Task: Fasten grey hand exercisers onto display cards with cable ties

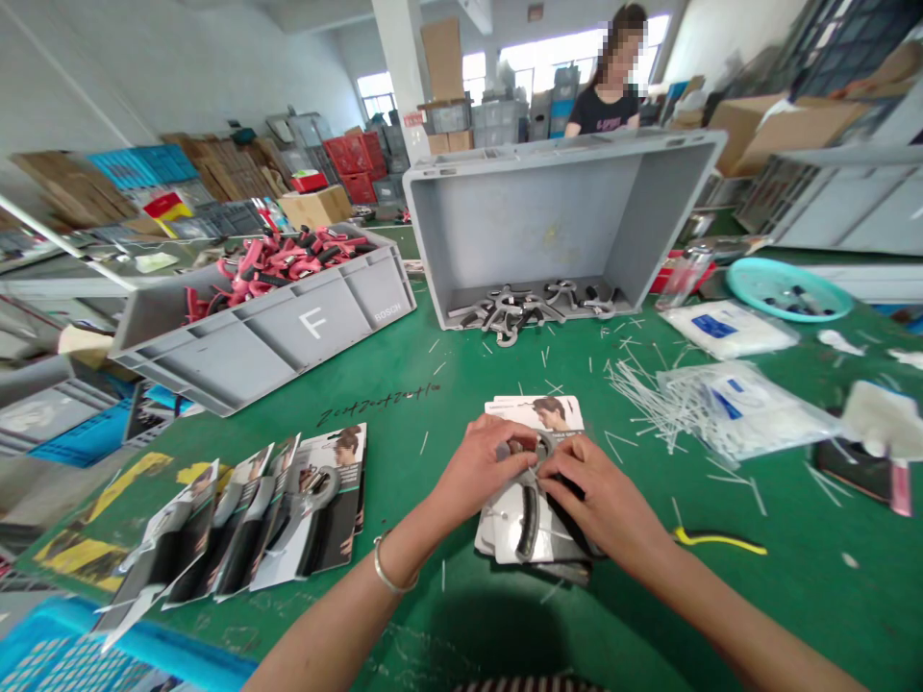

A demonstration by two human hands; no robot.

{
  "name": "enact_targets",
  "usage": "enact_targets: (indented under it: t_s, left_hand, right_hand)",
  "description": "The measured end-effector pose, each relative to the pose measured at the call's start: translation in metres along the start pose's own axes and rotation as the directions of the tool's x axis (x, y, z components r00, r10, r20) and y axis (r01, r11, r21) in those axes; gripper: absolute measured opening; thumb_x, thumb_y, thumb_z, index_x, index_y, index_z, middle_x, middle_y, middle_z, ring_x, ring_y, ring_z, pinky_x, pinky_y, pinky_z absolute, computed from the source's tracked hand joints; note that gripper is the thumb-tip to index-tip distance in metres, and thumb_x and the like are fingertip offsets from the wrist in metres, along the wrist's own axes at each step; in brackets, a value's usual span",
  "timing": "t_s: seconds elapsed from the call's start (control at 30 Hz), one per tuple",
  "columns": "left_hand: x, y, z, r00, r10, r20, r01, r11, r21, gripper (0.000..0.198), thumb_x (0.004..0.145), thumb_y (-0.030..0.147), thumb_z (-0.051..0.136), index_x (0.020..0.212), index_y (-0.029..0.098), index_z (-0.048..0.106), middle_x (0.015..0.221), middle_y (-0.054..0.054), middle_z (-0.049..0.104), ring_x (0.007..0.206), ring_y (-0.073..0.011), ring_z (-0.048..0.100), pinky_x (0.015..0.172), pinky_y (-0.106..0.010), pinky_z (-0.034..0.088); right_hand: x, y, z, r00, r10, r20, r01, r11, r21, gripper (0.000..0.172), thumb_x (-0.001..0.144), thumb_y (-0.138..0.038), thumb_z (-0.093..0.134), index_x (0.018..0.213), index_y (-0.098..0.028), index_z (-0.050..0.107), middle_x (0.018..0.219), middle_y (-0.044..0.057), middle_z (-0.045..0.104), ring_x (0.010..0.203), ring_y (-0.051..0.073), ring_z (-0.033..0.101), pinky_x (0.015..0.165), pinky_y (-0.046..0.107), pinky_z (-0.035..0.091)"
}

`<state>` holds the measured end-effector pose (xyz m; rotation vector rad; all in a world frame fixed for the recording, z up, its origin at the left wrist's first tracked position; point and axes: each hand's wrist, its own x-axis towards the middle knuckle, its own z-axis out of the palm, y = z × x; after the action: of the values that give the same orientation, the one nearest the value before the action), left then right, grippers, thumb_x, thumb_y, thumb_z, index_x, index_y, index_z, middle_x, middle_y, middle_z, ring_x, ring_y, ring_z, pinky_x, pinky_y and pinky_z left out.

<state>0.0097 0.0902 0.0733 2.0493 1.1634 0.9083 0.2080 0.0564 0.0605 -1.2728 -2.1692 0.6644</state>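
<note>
Honestly, the left hand (480, 468) and right hand (602, 502) are pinched close on a grey hand grip (529, 524) on its card at lower centre, with carded grips (317, 509) fanned lower left (tidy pile!) and loose dark grips (509, 312) left in the grey crate (548, 221) up top.

Bright, even daylight comes through the windows (519, 72) at 12 o'clock, with mild glare there. A soft shadow (497, 639) darkens the green bench (808, 615) at 6 o'clock, below the left hand (480, 471) and right hand (602, 500). The wide lens curves the walls (165, 67) near the edges.
</note>
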Motion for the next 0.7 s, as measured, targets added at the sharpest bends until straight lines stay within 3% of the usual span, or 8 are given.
enact_targets:
  t_s: [0.13,0.27,0.37,0.53,0.7]
  left_hand:
    - [-0.001,-0.005,0.010,0.998,0.060,-0.015,-0.060,0.998,0.037,0.007,0.087,0.020,0.068,0.083,0.024,0.072,0.088,0.000,0.074,0.094,-0.0196,0.061,0.093,-0.037,0.039]
    - [-0.003,-0.008,0.017,0.995,0.087,-0.040,-0.089,0.996,-0.028,0.006,0.089,0.023,0.066,0.085,0.023,0.071,0.094,-0.001,0.074,0.096,-0.0190,0.063,0.096,-0.038,0.038]
    - [-0.007,-0.008,0.019,0.995,0.054,-0.084,-0.063,0.993,-0.102,0.005,0.089,0.023,0.067,0.086,0.022,0.071,0.094,-0.002,0.073,0.096,-0.0187,0.064,0.096,-0.037,0.040]
    - [-0.010,-0.010,0.022,0.993,0.008,-0.115,-0.027,0.986,-0.165,0.004,0.088,0.022,0.068,0.085,0.022,0.071,0.094,-0.002,0.073,0.097,-0.0186,0.064,0.097,-0.037,0.041]
    - [-0.010,-0.010,0.023,0.992,-0.002,-0.128,-0.020,0.986,-0.168,0.004,0.087,0.021,0.068,0.085,0.022,0.071,0.095,-0.002,0.073,0.098,-0.0192,0.063,0.097,-0.038,0.042]
  right_hand:
    - [0.001,-0.003,-0.002,0.997,-0.005,-0.081,0.013,0.995,0.096,0.013,0.095,-0.026,0.055,0.087,-0.024,0.064,0.103,0.006,0.056,0.100,0.023,0.056,0.090,0.040,0.046]
    - [0.002,-0.001,-0.002,0.979,0.016,-0.205,0.030,0.975,0.220,0.015,0.096,-0.031,0.054,0.089,-0.024,0.065,0.118,0.008,0.056,0.115,0.026,0.051,0.101,0.045,0.039]
    - [0.001,0.001,-0.002,0.986,0.037,-0.161,-0.006,0.981,0.192,0.020,0.098,-0.033,0.051,0.086,-0.024,0.065,0.129,0.007,0.054,0.123,0.027,0.046,0.105,0.048,0.034]
    - [-0.004,0.001,-0.001,0.998,-0.038,-0.040,0.042,0.995,0.087,0.024,0.099,-0.032,0.049,0.083,-0.023,0.065,0.146,0.005,0.044,0.132,0.028,0.039,0.106,0.051,0.032]
    - [-0.006,0.002,-0.001,0.999,-0.045,-0.016,0.046,0.996,0.071,0.024,0.097,-0.033,0.052,0.081,-0.022,0.066,0.149,0.004,0.042,0.135,0.029,0.036,0.108,0.052,0.032]
